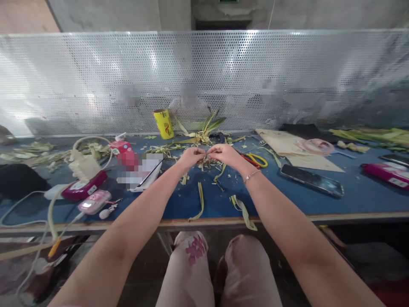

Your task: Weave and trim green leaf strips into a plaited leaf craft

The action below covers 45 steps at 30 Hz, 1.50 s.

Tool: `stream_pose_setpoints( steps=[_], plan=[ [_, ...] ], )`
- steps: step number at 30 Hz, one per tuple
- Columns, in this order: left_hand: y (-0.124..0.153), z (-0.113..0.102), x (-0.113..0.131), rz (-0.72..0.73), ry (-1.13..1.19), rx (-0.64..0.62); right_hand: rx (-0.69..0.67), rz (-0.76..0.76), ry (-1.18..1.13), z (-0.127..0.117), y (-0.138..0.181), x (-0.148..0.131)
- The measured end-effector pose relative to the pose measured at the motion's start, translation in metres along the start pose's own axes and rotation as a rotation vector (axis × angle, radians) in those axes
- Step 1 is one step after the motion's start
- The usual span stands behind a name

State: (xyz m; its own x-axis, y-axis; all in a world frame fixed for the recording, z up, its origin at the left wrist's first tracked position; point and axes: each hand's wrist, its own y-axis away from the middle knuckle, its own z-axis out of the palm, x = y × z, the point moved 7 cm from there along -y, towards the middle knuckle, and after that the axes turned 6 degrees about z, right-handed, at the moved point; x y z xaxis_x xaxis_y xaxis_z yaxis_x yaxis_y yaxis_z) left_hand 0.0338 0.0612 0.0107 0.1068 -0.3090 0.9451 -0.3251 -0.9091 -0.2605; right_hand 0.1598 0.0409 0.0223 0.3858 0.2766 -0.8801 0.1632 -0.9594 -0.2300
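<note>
Over the middle of the blue tabletop, my left hand point(192, 157) and my right hand point(223, 154) meet almost fingertip to fingertip. Both have their fingers closed in a pinch; what lies between them is too small to make out. Pale, dry plant scraps point(209, 163) are scattered just under the fingertips. Behind my hands lies a plant piece with green leaves point(211, 123) and a pale base. Scissors with yellow and red handles point(260, 160) rest beside my right hand. Curled leaf strips point(200, 198) lie nearer the table's front edge.
At left are a propped phone point(148, 172), a red bottle point(124, 153), a pink earphone case point(94, 202) and cables. A yellow can-shaped container point(163, 123) stands by the perforated metal screen point(204, 64). To the right lie a black phone point(311, 181), cardboard point(287, 147) and a tape roll point(316, 146).
</note>
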Motion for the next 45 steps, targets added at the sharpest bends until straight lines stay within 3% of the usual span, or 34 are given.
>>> stream_pose_setpoints(
  steps=[11,19,33,45],
  plan=[
    [0.005,0.005,-0.001,-0.092,0.085,-0.013,-0.036,0.140,-0.343,0.004,-0.001,0.008],
    [0.006,0.006,-0.004,-0.158,0.151,0.000,-0.049,0.224,-0.414,0.004,0.004,0.008],
    [0.007,0.011,-0.002,-0.160,0.266,-0.011,-0.027,-0.061,-0.176,0.004,-0.003,0.004],
    [0.009,0.012,0.002,-0.144,0.263,0.001,0.020,-0.068,-0.161,0.004,-0.002,0.002]
  ],
)
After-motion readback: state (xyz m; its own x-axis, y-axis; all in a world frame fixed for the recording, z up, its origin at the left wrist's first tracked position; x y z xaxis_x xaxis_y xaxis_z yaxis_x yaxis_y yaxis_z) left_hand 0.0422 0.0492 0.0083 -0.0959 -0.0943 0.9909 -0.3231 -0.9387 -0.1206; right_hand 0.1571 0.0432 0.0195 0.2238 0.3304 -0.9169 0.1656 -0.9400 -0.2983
